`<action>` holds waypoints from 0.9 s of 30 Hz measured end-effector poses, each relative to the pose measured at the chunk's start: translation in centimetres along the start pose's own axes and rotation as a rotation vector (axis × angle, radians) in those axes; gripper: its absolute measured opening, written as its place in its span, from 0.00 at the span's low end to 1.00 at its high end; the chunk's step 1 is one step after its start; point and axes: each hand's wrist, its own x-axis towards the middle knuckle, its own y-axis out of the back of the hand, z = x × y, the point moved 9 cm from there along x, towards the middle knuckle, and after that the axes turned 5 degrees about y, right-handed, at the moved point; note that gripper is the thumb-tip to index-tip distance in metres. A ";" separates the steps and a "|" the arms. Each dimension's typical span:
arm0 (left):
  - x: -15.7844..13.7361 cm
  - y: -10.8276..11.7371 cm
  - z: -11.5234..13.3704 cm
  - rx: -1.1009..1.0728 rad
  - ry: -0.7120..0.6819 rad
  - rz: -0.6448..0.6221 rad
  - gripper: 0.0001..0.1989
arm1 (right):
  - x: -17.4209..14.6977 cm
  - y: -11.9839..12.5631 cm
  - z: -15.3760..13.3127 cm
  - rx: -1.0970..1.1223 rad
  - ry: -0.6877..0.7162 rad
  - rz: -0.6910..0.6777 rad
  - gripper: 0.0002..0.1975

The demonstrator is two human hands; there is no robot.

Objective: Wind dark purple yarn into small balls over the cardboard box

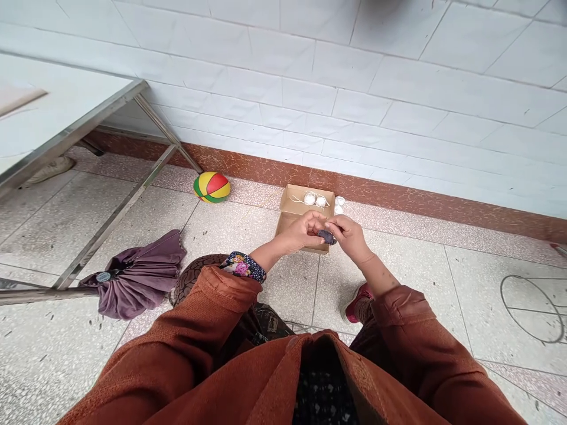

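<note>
A small dark grey ball of yarn point(326, 237) is between my two hands, above an open cardboard box point(287, 223) on the floor. My left hand point(305, 230) curls around its left side, thumb below and fingers above. With thumb and forefinger pinched, my right hand point(348, 235) grips at the yarn's upper right; any single strand there is too fine to make out. Two white balls of yarn point(310, 198) with loose ends lie at the box's far part. More white yarn point(339, 202) sits just outside its right edge.
A red, yellow and green ball point(212, 188) rests near the wall. A purple umbrella point(142, 274) lies at left by a metal-framed table point(128, 88). On the right is a round wire frame point(531, 308). The tiled wall point(292, 94) rises behind the box.
</note>
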 end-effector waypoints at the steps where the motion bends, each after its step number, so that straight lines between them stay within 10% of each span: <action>1: -0.2 0.0 0.2 -0.039 -0.009 0.007 0.30 | -0.1 -0.2 0.5 0.016 -0.040 0.006 0.13; 7: -1.1 1.8 0.4 -0.199 -0.032 0.196 0.25 | -1.3 -2.7 1.0 0.067 -0.137 -0.066 0.11; 15: -1.9 3.6 0.4 0.136 -0.059 0.340 0.27 | -2.5 -2.8 -4.5 0.146 0.089 -0.151 0.14; 27: -3.8 -1.3 -1.2 0.025 0.042 0.037 0.35 | -2.3 -1.2 -2.2 0.205 -0.139 0.099 0.13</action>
